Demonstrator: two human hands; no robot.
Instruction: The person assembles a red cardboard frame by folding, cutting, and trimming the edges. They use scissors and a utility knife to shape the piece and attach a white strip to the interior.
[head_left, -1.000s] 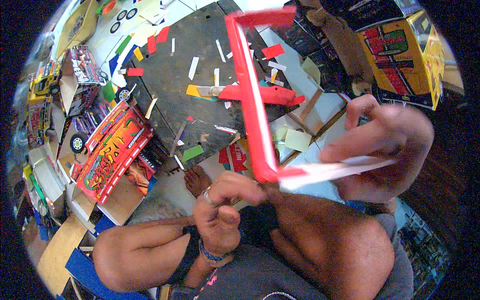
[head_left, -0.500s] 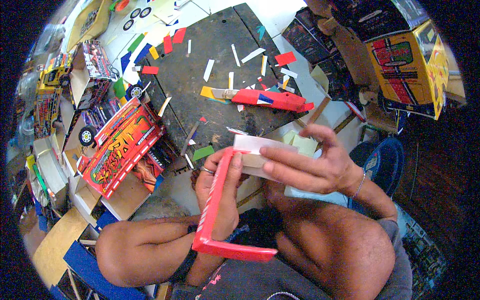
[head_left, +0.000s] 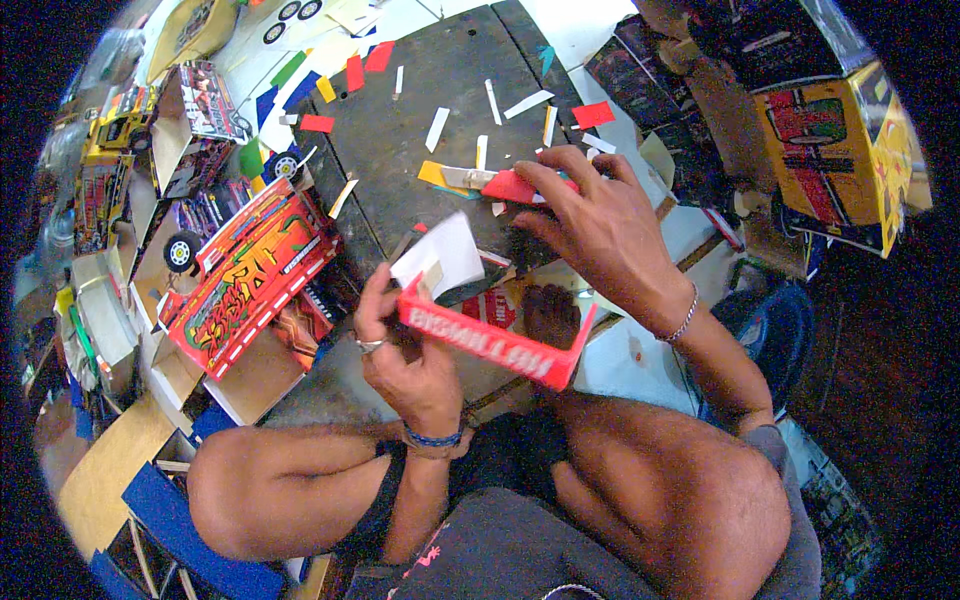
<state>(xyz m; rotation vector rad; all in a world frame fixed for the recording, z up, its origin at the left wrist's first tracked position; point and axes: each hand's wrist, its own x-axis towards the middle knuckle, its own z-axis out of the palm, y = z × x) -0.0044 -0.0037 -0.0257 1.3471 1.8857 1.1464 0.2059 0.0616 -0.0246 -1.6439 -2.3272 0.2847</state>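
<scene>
My left hand [head_left: 412, 385] is closed on a red, bent strip frame [head_left: 480, 340] with white lettering on its long side. Attached at its left end is a white flap [head_left: 448, 252], standing up above my fingers. My right hand [head_left: 615, 230] is stretched over the dark work board [head_left: 400, 150], fingers apart and curved above a long red object [head_left: 505, 187]. That object has a greyish strip and a yellow piece at its left end; its right part is hidden under my fingers, so its kind is unclear.
Coloured paper scraps [head_left: 317, 124] and white strips [head_left: 437, 128] litter the board. On the left lies a red printed toy truck body [head_left: 255, 285], with loose wheels [head_left: 182, 251] nearby. At the right stands a yellow toy truck body [head_left: 830, 150] above a blue tub [head_left: 765, 340].
My right hand has let go of the white flap and moved up to the red object on the board. My left hand has turned the red frame, so its lettered side now shows.
</scene>
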